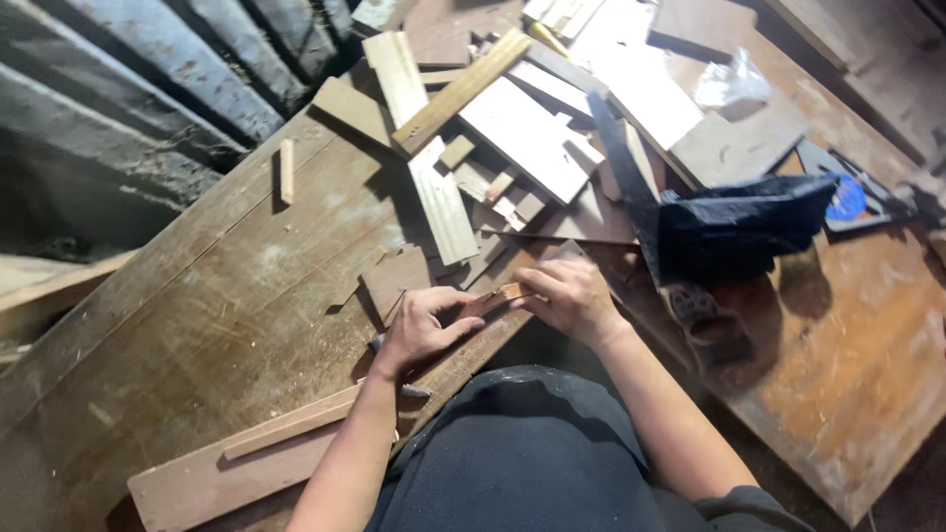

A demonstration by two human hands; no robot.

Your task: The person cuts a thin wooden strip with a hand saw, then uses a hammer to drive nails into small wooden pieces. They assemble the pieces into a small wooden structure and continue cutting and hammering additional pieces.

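Pinching a small wood strip (501, 294) between left hand (424, 330) and right hand (572, 296).

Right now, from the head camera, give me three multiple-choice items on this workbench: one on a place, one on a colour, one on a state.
1. Where does the heap of wood offcuts lie from the hands?
A. farther up the bench
B. on the person's lap
C. under the bench

2. What colour is the crumpled bag to the right?
A. white
B. black
C. red

3. How does the small wood strip stand?
A. lying alone
B. pinched between both hands
C. leaning on a wall

Answers: 1 A, the heap lies beyond both hands. 2 B, the bag is dark black. 3 B, the left hand and right hand close their fingers on it.
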